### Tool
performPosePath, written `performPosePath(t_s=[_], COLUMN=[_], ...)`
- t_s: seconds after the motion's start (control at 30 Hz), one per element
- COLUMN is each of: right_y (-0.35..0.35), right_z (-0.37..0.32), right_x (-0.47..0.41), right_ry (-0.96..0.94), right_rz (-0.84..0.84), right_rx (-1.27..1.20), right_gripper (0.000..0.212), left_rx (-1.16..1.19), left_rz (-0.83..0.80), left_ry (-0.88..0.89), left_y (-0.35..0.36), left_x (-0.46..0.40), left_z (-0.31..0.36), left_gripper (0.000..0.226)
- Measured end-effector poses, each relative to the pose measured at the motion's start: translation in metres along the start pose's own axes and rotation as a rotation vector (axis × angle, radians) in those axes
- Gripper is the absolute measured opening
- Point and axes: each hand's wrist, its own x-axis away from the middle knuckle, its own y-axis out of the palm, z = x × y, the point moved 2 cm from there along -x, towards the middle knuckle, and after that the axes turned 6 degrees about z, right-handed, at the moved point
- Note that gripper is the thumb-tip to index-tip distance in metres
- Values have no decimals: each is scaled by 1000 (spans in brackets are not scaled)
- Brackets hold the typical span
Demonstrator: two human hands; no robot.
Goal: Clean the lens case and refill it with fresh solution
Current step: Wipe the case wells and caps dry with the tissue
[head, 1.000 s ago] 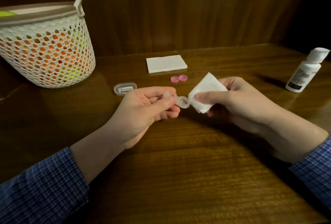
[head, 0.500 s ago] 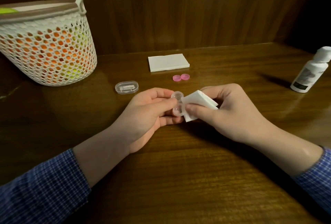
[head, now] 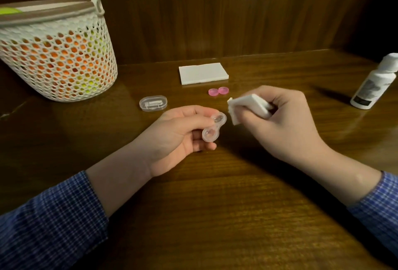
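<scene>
My left hand (head: 178,131) pinches a clear two-well lens case (head: 214,126) by its upper well, with both open wells facing me above the table. My right hand (head: 280,123) is closed around a folded white tissue (head: 247,107), held just right of the case with a small gap between them. Two pink caps (head: 218,91) lie side by side on the table behind my hands. The white solution bottle (head: 375,82) stands at the far right edge, capped.
A stack of folded white tissues (head: 203,73) lies near the back wall. A small clear plastic box (head: 153,103) sits left of the caps. A white mesh basket (head: 56,54) holding orange and yellow items stands at the back left on the wooden table (head: 215,215).
My right hand pressed the tissue into the case, then drew it back to the right. My left hand turned the case so its wells face me.
</scene>
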Motion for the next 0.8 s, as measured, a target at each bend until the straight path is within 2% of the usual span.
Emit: performPosePath(t_s=[0.1,0.27,0.4,0.57,0.7,0.8], right_y=[-1,2,1,3,4,4], right_z=[3,-1,3,3,-1,0], right_x=[-4,-2,-1,-1,-2,-3], right_ry=[148,207,277,264,207,209], right_rz=[-124,-294,-315,-293,-343,-393], right_rx=[-139,-207,-204,-213,-228,-238], right_gripper=[23,14,12,12,26,30], left_rx=[-54,-159,-169,-186,-162,-161], left_rz=[-30,38,86,56,65,72], left_ry=[14,0,-6,4,18,14], left_y=[-2,-1,-3,0,-1,0], left_x=[0,4,4,5,5,6], left_z=[1,2,4,3,1,1], left_gripper=[22,34,44,46,48,59])
